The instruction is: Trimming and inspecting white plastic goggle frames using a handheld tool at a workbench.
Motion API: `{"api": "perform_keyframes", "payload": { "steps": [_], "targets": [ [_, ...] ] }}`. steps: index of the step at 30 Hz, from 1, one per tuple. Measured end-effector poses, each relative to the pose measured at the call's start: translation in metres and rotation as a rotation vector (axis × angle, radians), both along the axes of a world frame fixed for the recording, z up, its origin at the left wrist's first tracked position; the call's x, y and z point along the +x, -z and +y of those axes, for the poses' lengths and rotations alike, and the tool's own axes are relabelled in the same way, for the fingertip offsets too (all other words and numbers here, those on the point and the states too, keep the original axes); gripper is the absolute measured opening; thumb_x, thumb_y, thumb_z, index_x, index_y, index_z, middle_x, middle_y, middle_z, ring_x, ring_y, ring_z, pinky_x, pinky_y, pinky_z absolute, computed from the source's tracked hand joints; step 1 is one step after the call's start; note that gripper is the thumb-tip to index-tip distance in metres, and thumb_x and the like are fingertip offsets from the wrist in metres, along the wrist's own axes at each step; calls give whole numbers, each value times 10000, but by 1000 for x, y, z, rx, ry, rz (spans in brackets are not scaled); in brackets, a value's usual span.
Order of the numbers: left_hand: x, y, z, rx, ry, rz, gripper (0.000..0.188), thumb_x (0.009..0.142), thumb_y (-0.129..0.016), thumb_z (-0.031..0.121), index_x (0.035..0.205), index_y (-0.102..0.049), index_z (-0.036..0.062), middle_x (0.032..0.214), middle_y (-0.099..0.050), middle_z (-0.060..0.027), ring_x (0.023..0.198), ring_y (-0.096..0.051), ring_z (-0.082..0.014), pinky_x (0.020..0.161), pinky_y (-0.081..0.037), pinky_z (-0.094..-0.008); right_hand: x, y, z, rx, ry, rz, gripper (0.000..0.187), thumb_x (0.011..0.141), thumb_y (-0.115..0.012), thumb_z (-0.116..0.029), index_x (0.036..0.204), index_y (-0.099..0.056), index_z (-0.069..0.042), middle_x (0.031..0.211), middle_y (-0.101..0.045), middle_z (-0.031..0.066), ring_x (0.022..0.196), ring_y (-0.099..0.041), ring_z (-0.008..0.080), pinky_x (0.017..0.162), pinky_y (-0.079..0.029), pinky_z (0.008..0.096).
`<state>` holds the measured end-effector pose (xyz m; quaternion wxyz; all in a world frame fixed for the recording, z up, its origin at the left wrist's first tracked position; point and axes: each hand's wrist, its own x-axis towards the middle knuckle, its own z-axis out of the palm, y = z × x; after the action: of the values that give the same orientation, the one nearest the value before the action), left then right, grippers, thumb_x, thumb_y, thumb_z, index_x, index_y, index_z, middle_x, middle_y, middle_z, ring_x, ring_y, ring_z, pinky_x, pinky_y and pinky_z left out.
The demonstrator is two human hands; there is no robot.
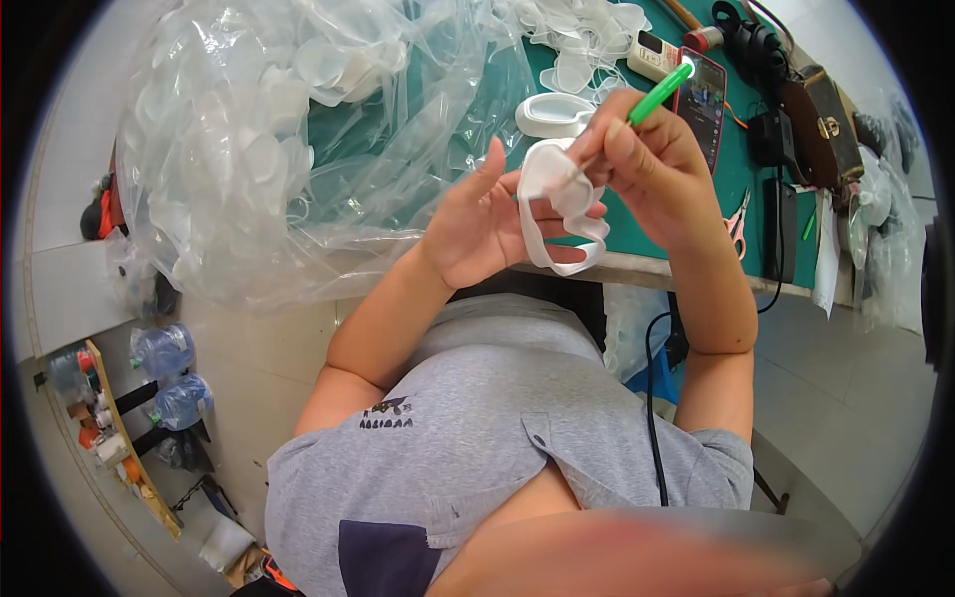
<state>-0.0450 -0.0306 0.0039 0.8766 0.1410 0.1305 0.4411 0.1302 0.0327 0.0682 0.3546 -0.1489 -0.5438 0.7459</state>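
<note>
My left hand (pixel 477 224) holds a soft white rubbery ring-shaped part (pixel 557 204) up in front of my chest, fingers curled under it. My right hand (pixel 647 159) grips a thin tool with a green handle (pixel 659 95) like a pen, its tip down on the upper edge of the white part. Just beyond the hands another white oval part (pixel 552 114) lies on the green table top (pixel 741 169).
A big clear plastic bag (pixel 298 129) full of white parts covers the table's left. A phone (pixel 704 104), a power strip (pixel 655 55), small scissors (pixel 737 221), black cables and a brown case (pixel 818 124) lie at the right. Water bottles (pixel 164 348) sit on the floor at left.
</note>
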Motion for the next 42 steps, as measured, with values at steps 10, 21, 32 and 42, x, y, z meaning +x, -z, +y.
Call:
{"api": "perform_keyframes", "payload": {
  "steps": [10, 21, 32, 42],
  "targets": [
    [-10, -5, -12, -133, -207, 162, 423, 986, -427, 336, 1234, -482, -2, 1153, -585, -136, 1040, -590, -244, 906, -496, -436, 21, -5, -14, 555, 250, -319, 208, 859, -636, -197, 795, -624, 1, 810, -626, 106, 718, -598, 174, 661, -474, 296],
    [-6, -6, -23, -89, -245, 120, 355, 964, -421, 258, 1216, -504, 21, 1135, -605, -98, 1061, -574, -189, 951, -433, -384, -15, 30, -38, 1224, 624, -650, 293, 722, -706, 23, 1000, -624, -14, 938, -622, 125, 815, -619, 270, 704, -506, 327],
    [-6, -7, -28, -98, -251, 140, 398, 952, -427, 271, 1247, -480, 10, 1188, -587, -118, 1122, -556, -217, 997, -409, -429, -11, 31, -22, 1295, 534, -588, 168, 806, -628, 37, 969, -606, 7, 878, -590, 111, 781, -612, 218, 687, -505, 305],
    [-23, -6, -40, 42, -465, 185, 473, 941, -467, 348, 1275, -481, 13, 1250, -551, -119, 1200, -503, -231, 1026, -378, -433, -25, 6, -19, 1191, 594, -445, 198, 762, -696, -31, 940, -612, -12, 927, -597, 114, 797, -602, 198, 695, -483, 258]
  ]
}}
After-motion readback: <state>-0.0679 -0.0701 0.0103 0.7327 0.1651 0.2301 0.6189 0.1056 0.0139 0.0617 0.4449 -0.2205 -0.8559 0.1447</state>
